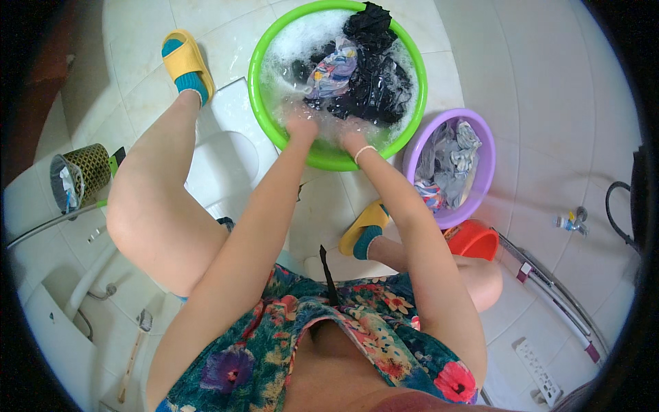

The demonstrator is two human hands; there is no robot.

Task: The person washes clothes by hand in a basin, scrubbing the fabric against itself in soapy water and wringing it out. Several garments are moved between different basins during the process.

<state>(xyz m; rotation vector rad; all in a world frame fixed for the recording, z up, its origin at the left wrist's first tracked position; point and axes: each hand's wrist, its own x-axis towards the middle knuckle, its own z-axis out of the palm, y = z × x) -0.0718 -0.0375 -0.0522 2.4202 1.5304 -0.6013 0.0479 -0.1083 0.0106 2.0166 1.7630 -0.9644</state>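
Note:
Both my hands reach into a round green plastic basin (418, 77) of soapy water. My left hand (299, 119) dips in at the near left part, its fingers blurred under the suds. To its right my right hand (354, 135), with a beaded bracelet at the wrist, is also partly under water. Just beyond them lies a heap of wet black cloth (373, 85), one end resting up on the far rim. A printed cloth in grey, blue and yellow (333, 69) lies on its left part. Whether my fingers hold any cloth cannot be told.
A purple basin (489, 154) with wet grey and printed clothes stands at the right, next to a red plastic container (471, 239). A white squat toilet (231, 159) lies at the left, a patterned waste basket (92, 167) farther left. A tap (579, 221) juts from the right wall.

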